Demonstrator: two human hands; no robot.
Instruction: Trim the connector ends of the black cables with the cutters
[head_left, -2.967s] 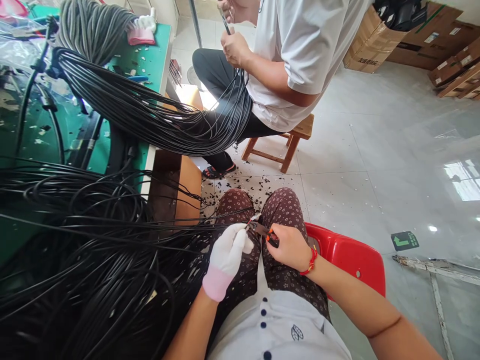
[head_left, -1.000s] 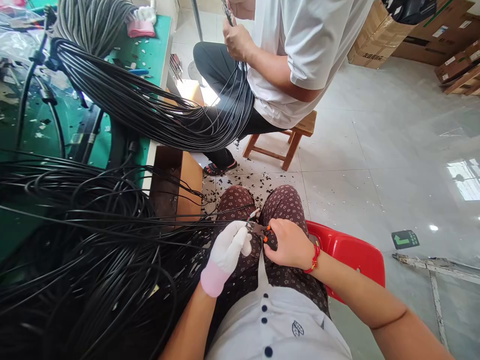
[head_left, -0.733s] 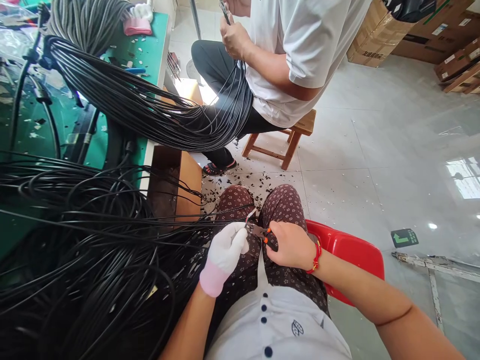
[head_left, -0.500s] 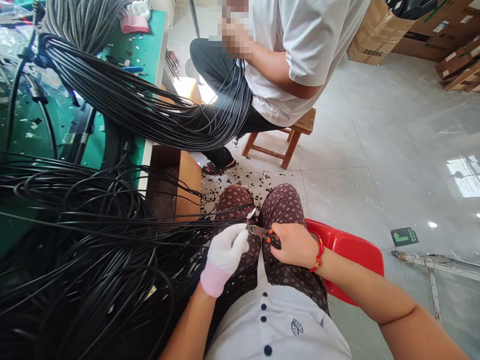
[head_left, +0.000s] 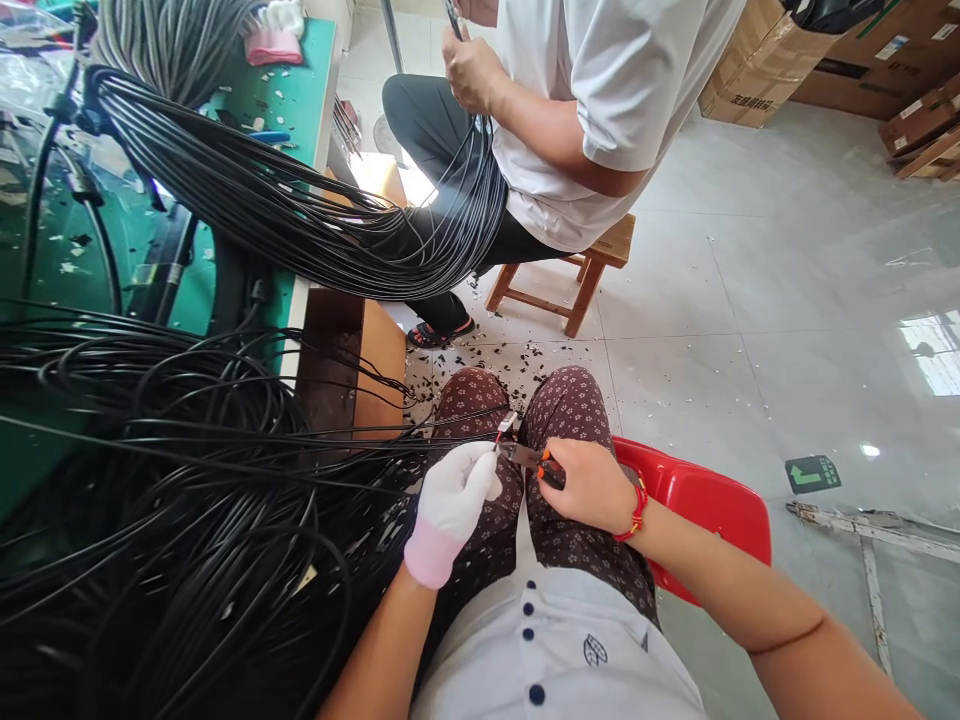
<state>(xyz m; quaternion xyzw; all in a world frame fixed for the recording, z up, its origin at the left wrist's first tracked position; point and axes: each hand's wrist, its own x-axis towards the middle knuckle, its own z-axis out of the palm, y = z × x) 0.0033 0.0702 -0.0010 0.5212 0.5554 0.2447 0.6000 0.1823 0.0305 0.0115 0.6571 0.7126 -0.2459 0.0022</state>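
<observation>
My left hand (head_left: 456, 497), in a white glove with a pink cuff, pinches the end of a black cable over my lap. Past the fingertips, thin wires, one of them red, lead to a small white connector (head_left: 507, 423). My bare right hand (head_left: 589, 482) is wrapped round pliers or cutters (head_left: 523, 456) with black and orange handles. Their jaws point left and lie close to the wires by my left fingertips; whether they touch cannot be made out. Black cables (head_left: 315, 450) run from the left toward my gloved hand.
A thick cable bundle (head_left: 300, 210) stretches from the green table (head_left: 311, 120) to a seated co-worker (head_left: 555, 130) on a wooden stool (head_left: 592, 265). An open cardboard box (head_left: 381, 370) stands below the table edge. Black scraps litter the floor. A red chair (head_left: 712, 510) is under me.
The white connector has tilted to the right, and the plier jaws have shifted slightly at the wires. My left hand keeps its pinch. The co-worker's hands have barely moved.
</observation>
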